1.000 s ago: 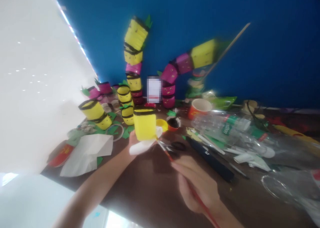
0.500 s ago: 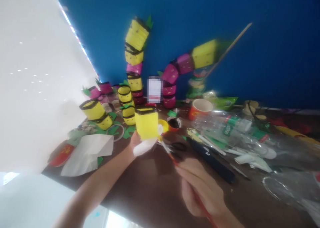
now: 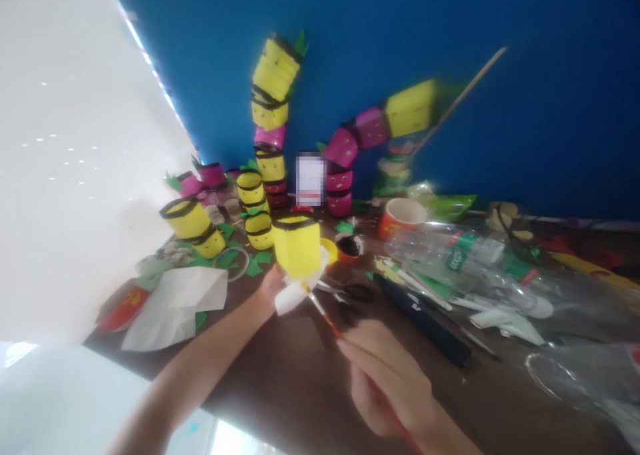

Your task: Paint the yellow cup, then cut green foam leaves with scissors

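A yellow cup (image 3: pixel 299 248) with a black rim is held up near the middle by my left hand (image 3: pixel 271 287), whose fingers are mostly hidden behind it. White paper (image 3: pixel 291 297) hangs at the cup's lower edge. My right hand (image 3: pixel 385 375) is closed around a thin red paintbrush (image 3: pixel 324 314). The brush tip is at the bottom edge of the yellow cup, by the white paper. Behind the cup, to its right, a small yellow pot (image 3: pixel 329 250) is partly covered, and a pot of black paint (image 3: pixel 349 246) stands beside it.
Scissors (image 3: pixel 357 292), a dark blue case (image 3: pixel 425 318) and clear plastic bottles (image 3: pixel 465 255) lie to the right. White paper (image 3: pixel 175 305) and a tape ring (image 3: pixel 237 264) are on the left. Stacked yellow and purple cups (image 3: pixel 270 165) stand against the blue wall.
My right hand and the brush have moved left, so the tip is now lower on the cup. The yellow cup has shifted slightly right and tilted.
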`<action>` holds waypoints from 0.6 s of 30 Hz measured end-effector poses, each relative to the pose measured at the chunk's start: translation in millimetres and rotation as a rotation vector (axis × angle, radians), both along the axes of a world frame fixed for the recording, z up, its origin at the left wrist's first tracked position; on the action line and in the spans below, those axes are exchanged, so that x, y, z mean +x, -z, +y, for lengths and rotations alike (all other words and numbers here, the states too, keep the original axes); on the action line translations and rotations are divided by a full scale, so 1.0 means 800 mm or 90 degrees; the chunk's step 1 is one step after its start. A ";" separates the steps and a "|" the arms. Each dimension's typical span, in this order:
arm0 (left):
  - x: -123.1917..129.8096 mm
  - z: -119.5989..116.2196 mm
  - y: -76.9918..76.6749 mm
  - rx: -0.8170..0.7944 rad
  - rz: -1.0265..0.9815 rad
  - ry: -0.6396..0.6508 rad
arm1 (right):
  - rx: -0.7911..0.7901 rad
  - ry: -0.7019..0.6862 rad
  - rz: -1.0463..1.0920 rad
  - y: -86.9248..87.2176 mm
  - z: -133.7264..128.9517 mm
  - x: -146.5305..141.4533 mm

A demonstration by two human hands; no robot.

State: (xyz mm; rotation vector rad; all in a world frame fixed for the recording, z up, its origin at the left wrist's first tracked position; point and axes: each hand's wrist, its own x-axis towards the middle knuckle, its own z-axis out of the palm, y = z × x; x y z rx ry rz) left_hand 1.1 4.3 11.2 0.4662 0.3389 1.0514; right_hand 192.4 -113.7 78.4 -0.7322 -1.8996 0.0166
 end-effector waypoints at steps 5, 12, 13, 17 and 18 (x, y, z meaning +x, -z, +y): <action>0.001 -0.001 -0.002 -0.026 0.003 0.006 | -0.019 -0.012 -0.003 0.001 0.000 0.000; 0.006 -0.005 -0.016 -0.033 -0.006 0.011 | -0.029 -0.013 -0.006 -0.002 0.001 0.003; 0.008 -0.006 -0.019 -0.030 -0.014 0.015 | -0.025 -0.011 -0.008 -0.004 0.001 0.004; 0.013 -0.010 -0.032 -0.031 -0.045 0.033 | 0.015 0.023 0.004 -0.011 0.000 0.009; 0.014 -0.011 -0.035 -0.033 -0.049 0.037 | 0.015 0.033 0.014 -0.011 0.000 0.010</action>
